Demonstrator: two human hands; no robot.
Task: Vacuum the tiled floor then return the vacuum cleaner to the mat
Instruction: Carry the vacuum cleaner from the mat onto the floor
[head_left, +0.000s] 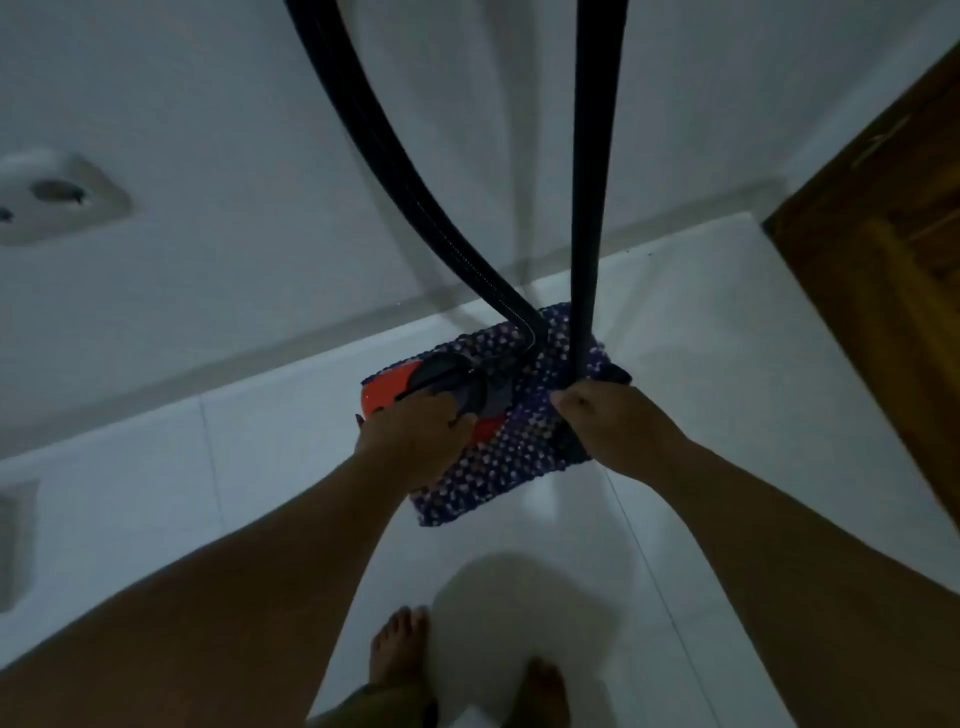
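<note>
While gripped, vacuum cleaner (415, 387) over mat (511, 457).

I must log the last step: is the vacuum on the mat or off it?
On it. The vacuum sits on the mat, left hand gripping it.

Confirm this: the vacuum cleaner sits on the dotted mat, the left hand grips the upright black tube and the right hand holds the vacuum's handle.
Hands are swapped. In the head view the left hand holds the handle of the vacuum cleaner on the dotted mat; the right hand grips the upright black tube.
</note>
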